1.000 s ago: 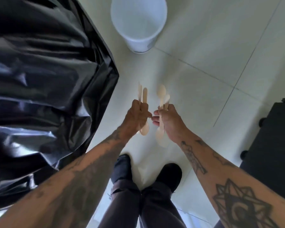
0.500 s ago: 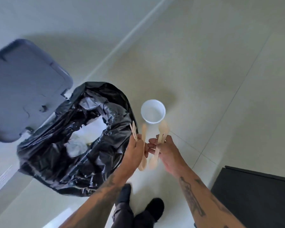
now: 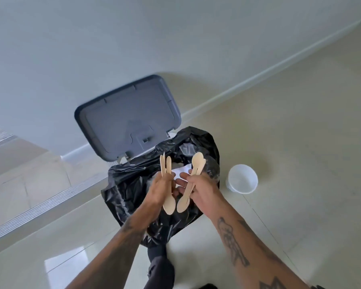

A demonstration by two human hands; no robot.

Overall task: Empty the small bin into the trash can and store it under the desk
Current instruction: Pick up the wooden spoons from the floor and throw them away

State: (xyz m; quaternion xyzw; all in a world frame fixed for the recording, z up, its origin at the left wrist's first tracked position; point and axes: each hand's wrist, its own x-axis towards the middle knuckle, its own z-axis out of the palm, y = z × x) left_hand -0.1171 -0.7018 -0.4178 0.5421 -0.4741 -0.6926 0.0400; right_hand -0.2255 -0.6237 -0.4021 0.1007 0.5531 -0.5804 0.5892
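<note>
The trash can stands against the wall with its grey lid (image 3: 127,117) flipped up and a black bag (image 3: 131,184) lining it; white paper shows inside. The small white bin (image 3: 242,179) stands upright on the floor just right of it. My left hand (image 3: 159,189) grips a bunch of wooden spoons (image 3: 167,180) and my right hand (image 3: 200,189) grips another bunch of wooden spoons (image 3: 196,165). Both hands are over the open bag, close together.
A pale tiled floor (image 3: 290,132) stretches to the right, and the white wall (image 3: 133,38) with a baseboard runs behind the can. A step or ledge (image 3: 40,203) lies on the left. My dark-trousered leg (image 3: 161,265) is under my arms.
The view has risen and swung left, so the trash can now sits centred. Both hands with their spoons have moved from beside the bag to over its opening.
</note>
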